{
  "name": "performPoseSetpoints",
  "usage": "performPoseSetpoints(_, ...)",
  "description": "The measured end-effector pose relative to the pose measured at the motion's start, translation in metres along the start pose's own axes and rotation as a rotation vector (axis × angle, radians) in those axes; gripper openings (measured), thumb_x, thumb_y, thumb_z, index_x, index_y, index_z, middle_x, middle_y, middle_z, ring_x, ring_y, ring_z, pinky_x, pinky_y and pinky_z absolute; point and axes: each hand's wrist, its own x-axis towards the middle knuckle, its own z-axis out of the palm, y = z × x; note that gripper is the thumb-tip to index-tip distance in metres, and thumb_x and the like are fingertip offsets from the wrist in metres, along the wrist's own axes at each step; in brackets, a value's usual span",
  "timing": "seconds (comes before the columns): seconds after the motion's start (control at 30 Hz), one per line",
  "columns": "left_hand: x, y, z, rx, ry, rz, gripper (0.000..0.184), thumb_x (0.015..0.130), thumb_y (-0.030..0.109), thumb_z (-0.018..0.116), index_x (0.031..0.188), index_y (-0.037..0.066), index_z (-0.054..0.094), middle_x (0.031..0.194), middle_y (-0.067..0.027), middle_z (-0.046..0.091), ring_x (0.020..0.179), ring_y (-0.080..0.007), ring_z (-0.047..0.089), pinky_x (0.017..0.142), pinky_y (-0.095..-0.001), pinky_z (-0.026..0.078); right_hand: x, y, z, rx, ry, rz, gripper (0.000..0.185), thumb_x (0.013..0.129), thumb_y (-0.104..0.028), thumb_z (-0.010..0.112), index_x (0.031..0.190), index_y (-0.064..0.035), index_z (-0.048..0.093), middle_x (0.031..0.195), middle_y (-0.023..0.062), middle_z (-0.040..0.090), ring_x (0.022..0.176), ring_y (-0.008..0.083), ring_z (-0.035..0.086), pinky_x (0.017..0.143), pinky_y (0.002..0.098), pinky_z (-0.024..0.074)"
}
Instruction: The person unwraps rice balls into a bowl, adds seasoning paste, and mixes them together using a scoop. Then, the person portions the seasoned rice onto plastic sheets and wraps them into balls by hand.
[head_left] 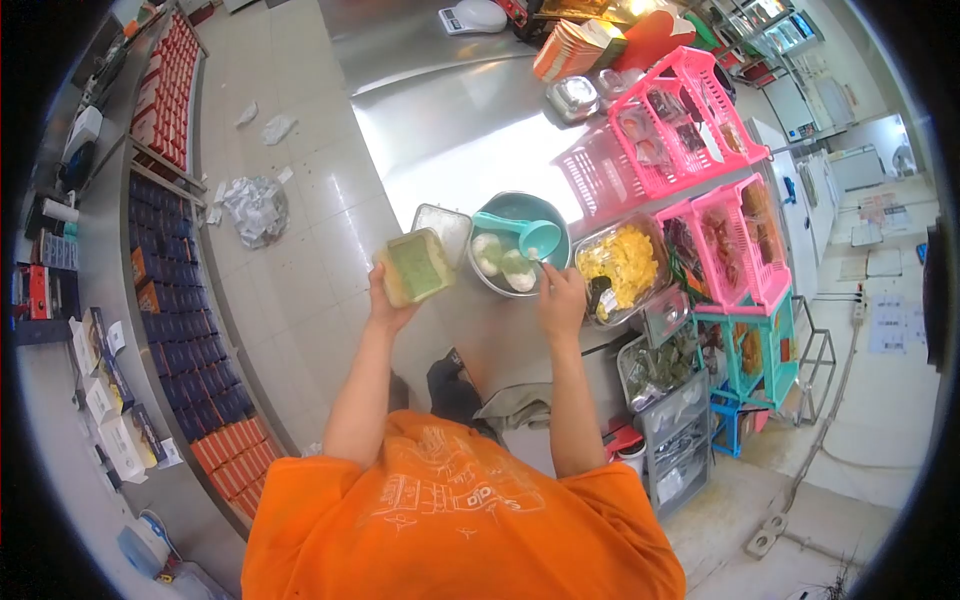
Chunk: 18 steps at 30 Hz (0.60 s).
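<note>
A clear square container with green contents is gripped in my left hand, tilted beside a metal bowl. My right hand is closed round the handle of a small utensil whose tip is over the bowl's right side; its exact shape is too small to tell. Inside the metal bowl lie a turquoise ladle and white and pale green lumps. Behind the held container is a whitish rectangular tray. To the right of the bowl stands a clear container of yellow pieces.
Pink baskets of packets stand on the steel table at the right. A lidded foil container and a white scale are farther back. Boxes fill a shelf at the left. Crumpled plastic lies on the floor.
</note>
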Motion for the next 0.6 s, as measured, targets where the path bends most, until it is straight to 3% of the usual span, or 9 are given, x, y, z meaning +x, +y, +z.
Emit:
performPoseSetpoints(0.03, -0.001, -0.001, 0.0, -0.008, -0.001, -0.016, 0.094, 0.074, 0.073, 0.058, 0.146, 0.015, 0.04, 0.143, -0.0115, 0.046, 0.132, -0.0309, 0.046, 0.107, -0.0533, 0.039, 0.001, -0.006, -0.004, 0.082, 0.056, 0.045, 0.014, 0.086, -0.007, 0.067, 0.098, -0.006, 0.074, 0.076, 0.0092, 0.057, 0.067, 0.0247, 0.057, 0.063, 0.0384, 0.0467)
performPoseSetpoints(0.13, -0.002, -0.008, 0.006, -0.053, -0.007, -0.049, 0.091, 0.076, 0.072, 0.055, 0.146, 0.015, 0.041, 0.143, -0.0113, 0.047, 0.131, -0.0303, 0.047, 0.107, -0.0533, 0.04, 0.009, -0.074, -0.028, 0.442, -0.165, 0.35, 0.016, 0.085, -0.008, 0.069, 0.1, -0.0072, 0.075, 0.079, 0.0078, 0.058, 0.073, 0.0244, 0.056, 0.066, 0.0375, 0.0466)
performPoseSetpoints(0.17, -0.005, -0.011, 0.008, -0.068, -0.006, -0.062, 0.09, 0.077, 0.072, 0.054, 0.146, 0.015, 0.041, 0.143, -0.0111, 0.047, 0.13, -0.0301, 0.048, 0.106, -0.0534, 0.04, 0.006, -0.1, -0.025, 0.559, -0.198, 0.268, 0.019, 0.084, -0.011, 0.072, 0.103, -0.009, 0.075, 0.083, 0.0071, 0.061, 0.079, 0.0235, 0.058, 0.066, 0.034, 0.0465)
performPoseSetpoints(0.23, -0.011, -0.017, 0.009, -0.123, 0.006, -0.115, 0.088, 0.078, 0.071, 0.053, 0.146, 0.016, 0.041, 0.143, -0.0104, 0.047, 0.128, -0.0298, 0.049, 0.106, -0.0532, 0.041, -0.006, -0.12, 0.0, 0.258, -0.302, -0.097, 0.026, 0.083, -0.016, 0.074, 0.109, -0.0114, 0.074, 0.097, 0.0086, 0.063, 0.093, 0.0253, 0.059, 0.076, 0.0357, 0.0473)
performPoseSetpoints(0.33, -0.027, -0.015, 0.025, -0.168, -0.003, -0.171, 0.093, 0.075, 0.076, 0.051, 0.146, 0.018, 0.042, 0.142, -0.01, 0.048, 0.126, -0.0303, 0.051, 0.103, -0.0531, 0.043, -0.006, -0.161, -0.003, 0.161, -0.268, -0.324, 0.033, 0.081, -0.023, 0.077, 0.112, -0.0147, 0.072, 0.114, 0.0116, 0.059, 0.11, 0.0307, 0.053, 0.09, 0.0406, 0.0429)
performPoseSetpoints(0.37, -0.035, -0.009, 0.035, -0.195, -0.037, -0.176, 0.095, 0.074, 0.078, 0.051, 0.146, 0.018, 0.042, 0.142, -0.0104, 0.048, 0.126, -0.0312, 0.051, 0.101, -0.0542, 0.044, -0.011, -0.155, -0.007, 0.153, -0.228, -0.365, 0.058, 0.078, -0.034, 0.079, 0.13, -0.0162, 0.06, 0.131, 0.0128, 0.052, 0.123, 0.0326, 0.047, 0.102, 0.0452, 0.0354)
performPoseSetpoints(0.47, -0.052, -0.005, 0.032, -0.302, -0.104, -0.19, 0.104, 0.069, 0.084, 0.049, 0.147, 0.017, 0.041, 0.145, -0.0123, 0.046, 0.121, -0.0378, 0.053, 0.092, -0.0618, 0.047, -0.013, -0.136, -0.022, 0.536, 0.154, 0.148, 0.089, 0.072, -0.042, 0.083, 0.146, -0.0145, 0.042, 0.135, 0.014, 0.049, 0.125, 0.0296, 0.046, 0.107, 0.0461, 0.0342)
performPoseSetpoints(0.6, -0.074, -0.003, 0.031, -0.435, -0.204, -0.262, 0.106, 0.068, 0.086, 0.046, 0.148, 0.017, 0.041, 0.148, -0.013, 0.043, 0.115, -0.0401, 0.056, 0.088, -0.063, 0.049, -0.007, -0.142, 0.0, 1.311, -0.361, 0.411, 0.11, 0.065, -0.043, 0.087, 0.151, -0.0089, 0.028, 0.141, 0.0173, 0.044, 0.129, 0.0307, 0.044, 0.11, 0.0443, 0.033)
